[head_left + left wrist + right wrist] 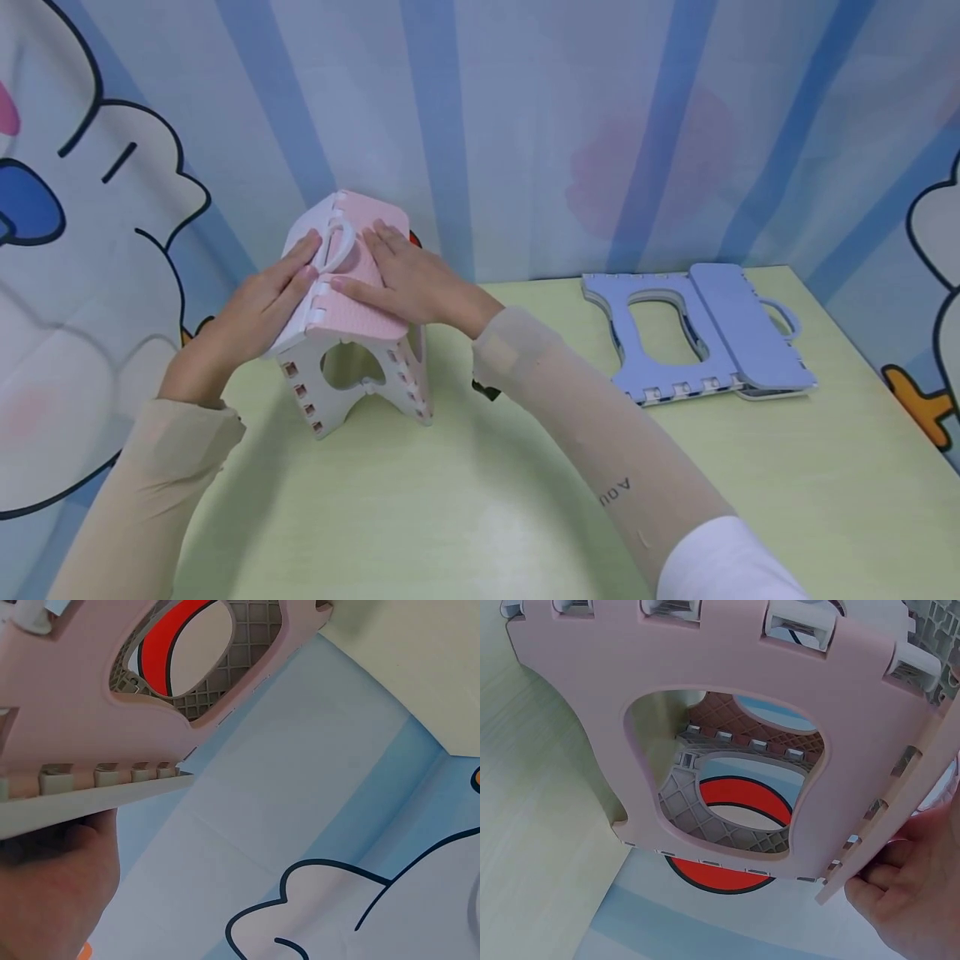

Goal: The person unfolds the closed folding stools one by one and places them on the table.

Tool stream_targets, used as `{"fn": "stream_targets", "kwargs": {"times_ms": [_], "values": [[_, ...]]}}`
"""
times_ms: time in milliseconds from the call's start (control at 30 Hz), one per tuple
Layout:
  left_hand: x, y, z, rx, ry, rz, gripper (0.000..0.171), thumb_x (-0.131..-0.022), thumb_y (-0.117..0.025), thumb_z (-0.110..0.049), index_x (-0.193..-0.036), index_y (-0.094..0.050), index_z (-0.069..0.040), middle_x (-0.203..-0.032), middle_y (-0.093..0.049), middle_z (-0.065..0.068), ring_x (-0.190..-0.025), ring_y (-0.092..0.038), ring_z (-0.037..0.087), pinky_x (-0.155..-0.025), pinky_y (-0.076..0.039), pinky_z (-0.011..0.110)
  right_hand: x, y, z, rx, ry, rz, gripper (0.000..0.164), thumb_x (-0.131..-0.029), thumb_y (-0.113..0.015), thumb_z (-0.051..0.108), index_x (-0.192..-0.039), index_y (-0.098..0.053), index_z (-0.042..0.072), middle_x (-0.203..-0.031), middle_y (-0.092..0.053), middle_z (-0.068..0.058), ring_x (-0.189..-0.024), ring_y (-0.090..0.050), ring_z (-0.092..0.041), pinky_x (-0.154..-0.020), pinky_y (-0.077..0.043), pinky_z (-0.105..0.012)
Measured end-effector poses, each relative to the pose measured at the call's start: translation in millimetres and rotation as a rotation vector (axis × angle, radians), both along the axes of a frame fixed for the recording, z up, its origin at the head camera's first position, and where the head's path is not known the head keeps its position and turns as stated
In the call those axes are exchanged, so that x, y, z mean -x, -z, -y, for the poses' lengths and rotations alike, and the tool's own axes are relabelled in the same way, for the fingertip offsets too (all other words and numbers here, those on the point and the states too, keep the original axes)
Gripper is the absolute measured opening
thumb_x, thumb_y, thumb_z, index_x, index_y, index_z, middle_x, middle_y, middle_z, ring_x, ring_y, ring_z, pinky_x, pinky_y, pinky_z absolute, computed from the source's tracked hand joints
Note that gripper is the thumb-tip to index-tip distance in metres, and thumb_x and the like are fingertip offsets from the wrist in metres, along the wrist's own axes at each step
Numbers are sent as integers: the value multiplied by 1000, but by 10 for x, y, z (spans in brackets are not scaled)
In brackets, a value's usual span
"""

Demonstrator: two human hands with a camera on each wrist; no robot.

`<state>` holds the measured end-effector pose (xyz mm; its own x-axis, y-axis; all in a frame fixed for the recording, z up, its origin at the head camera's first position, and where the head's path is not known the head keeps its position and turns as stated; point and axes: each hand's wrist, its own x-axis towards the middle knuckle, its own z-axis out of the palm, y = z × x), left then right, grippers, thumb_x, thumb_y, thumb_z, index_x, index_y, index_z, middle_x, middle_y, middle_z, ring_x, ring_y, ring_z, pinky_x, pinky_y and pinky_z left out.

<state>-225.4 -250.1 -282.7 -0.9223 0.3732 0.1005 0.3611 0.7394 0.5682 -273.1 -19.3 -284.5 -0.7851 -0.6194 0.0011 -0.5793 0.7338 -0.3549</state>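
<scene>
A pink and white folding step stool [352,325] stands on its legs at the left of the table, its two seat panels peaked along the hinge line. On the white panel lies my left hand [258,304], its fingertips beside the white carry handle [339,246]. My right hand [420,279] rests on the pink panel with fingers extended. In the left wrist view, the left hand [67,900] lies against the white panel's far face. The right wrist view shows a pink leg [727,667] with its large cut-out, and the right hand [922,885] at the panel's edge.
A folded blue-purple step stool [720,333] lies flat at the table's back right, its handle pointing right. Behind the pale yellow table [480,483] hangs a blue-striped cartoon backdrop [517,125], close to the standing stool.
</scene>
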Motion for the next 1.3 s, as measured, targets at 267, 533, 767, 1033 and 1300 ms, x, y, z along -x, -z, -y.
{"fn": "stream_targets", "kwargs": {"times_ms": [267, 533, 767, 1033, 1300], "values": [[-7, -14, -5, 33, -8, -3, 59, -109, -32, -40, -161, -10, -24, -167, -4, 3, -150, -7, 39, -109, -15, 73, 4, -1, 0, -26, 2, -11, 93, -96, -25, 75, -160, 2, 12, -167, 5, -5, -151, 4, -15, -121, -18, -40], [-1, -8, -6, 51, -14, -4, 59, -108, -33, -41, -161, -11, -25, -167, -4, 2, -150, -6, 36, -110, -14, 72, 4, 0, -6, -39, -3, -28, 94, -96, -24, 76, -160, 0, 11, -167, 4, -5, -151, 3, -15, -120, -19, -38], [11, 4, 12, 62, -15, -2, 60, -108, -34, -42, -161, -11, -25, -167, -4, 2, -151, -5, 36, -110, -12, 72, 8, 9, 9, -47, 1, -41, 95, -95, -24, 76, -160, -1, 11, -167, 3, -6, -151, 2, -16, -120, -20, -39], [15, 2, -2, 89, -13, -2, 61, -108, -35, -44, -161, -12, -23, -167, -5, 2, -151, -4, 32, -114, -10, 68, 15, 25, 12, -65, -4, -77, 96, -95, -25, 76, -160, -5, 9, -167, 0, -8, -152, 0, -18, -121, -18, -37], [20, -6, -47, 189, 0, -33, 64, -107, -36, -45, -160, -17, -15, -166, -9, 6, -151, -5, 31, -116, -11, 65, 24, 14, 28, -142, 4, -113, 97, -94, -26, 77, -160, -10, 8, -166, -4, -10, -152, -3, -21, -121, -16, -36]]}}
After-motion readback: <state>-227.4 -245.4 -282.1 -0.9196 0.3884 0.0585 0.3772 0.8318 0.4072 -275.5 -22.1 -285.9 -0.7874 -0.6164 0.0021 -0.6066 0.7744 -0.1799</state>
